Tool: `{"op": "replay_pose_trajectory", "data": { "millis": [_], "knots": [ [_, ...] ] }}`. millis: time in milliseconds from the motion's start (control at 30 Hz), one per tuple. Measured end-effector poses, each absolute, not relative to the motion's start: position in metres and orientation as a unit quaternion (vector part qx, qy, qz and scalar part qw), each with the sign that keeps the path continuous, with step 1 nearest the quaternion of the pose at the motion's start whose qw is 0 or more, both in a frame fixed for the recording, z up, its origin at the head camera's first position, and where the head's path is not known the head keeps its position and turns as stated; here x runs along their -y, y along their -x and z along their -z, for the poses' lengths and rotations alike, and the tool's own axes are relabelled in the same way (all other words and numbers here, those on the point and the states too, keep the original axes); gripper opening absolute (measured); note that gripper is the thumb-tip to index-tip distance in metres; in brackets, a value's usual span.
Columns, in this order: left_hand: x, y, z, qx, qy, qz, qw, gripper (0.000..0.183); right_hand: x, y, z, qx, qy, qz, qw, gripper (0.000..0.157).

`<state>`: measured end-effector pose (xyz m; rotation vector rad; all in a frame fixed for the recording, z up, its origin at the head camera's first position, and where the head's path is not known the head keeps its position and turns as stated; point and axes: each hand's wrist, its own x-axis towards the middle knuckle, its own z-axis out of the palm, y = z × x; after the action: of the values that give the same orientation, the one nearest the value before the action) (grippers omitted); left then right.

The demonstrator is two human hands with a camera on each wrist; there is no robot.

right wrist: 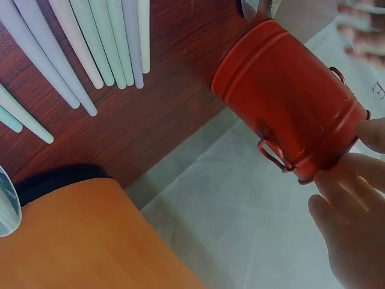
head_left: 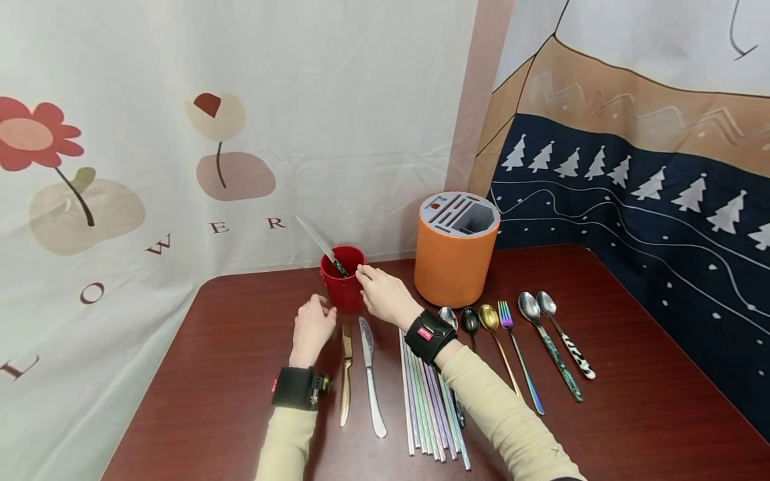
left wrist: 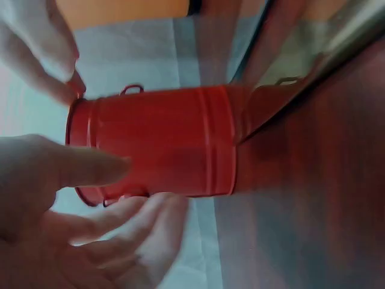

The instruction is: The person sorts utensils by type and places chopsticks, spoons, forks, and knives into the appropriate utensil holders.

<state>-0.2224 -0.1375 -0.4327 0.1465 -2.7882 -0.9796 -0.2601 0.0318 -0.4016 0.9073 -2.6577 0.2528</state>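
A small red bucket stands upright near the table's back edge, side handles showing in the wrist views. Out of it leans a knife, blade up, its dark patterned handle down inside. My right hand pinches the bucket's rim on the right; in the right wrist view its fingertips are at the rim. At the bucket's left front is my left hand, its thumb and fingers apart with nothing between them. A gold knife and a silver knife lie in front of the bucket.
Several pastel chopsticks lie under my right forearm. An orange cutlery holder with a slotted grey top stands right of the bucket. Spoons, including a gold spoon, and an iridescent fork lie at the right. A curtain hangs behind the table.
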Motion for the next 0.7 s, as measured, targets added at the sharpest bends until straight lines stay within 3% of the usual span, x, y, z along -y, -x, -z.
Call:
{"op": "replay_pose_trajectory", "data": {
  "millis": [300,567,700],
  "knots": [
    [0.125,0.192,0.441,0.967,-0.035,0.251,0.012,0.023,-0.032,0.260,0.400,0.933,-0.316,-0.090,0.149,0.042],
    [0.114,0.179,0.442,0.974,-0.026,0.223,-0.018,0.034,-0.032,0.260,0.401,0.934,-0.314,-0.090,0.146,0.042],
    [0.110,0.176,0.444,0.971,-0.022,0.234,-0.031,0.029,-0.031,0.261,0.400,0.935,-0.313,-0.090,0.139,0.043]
  ]
}}
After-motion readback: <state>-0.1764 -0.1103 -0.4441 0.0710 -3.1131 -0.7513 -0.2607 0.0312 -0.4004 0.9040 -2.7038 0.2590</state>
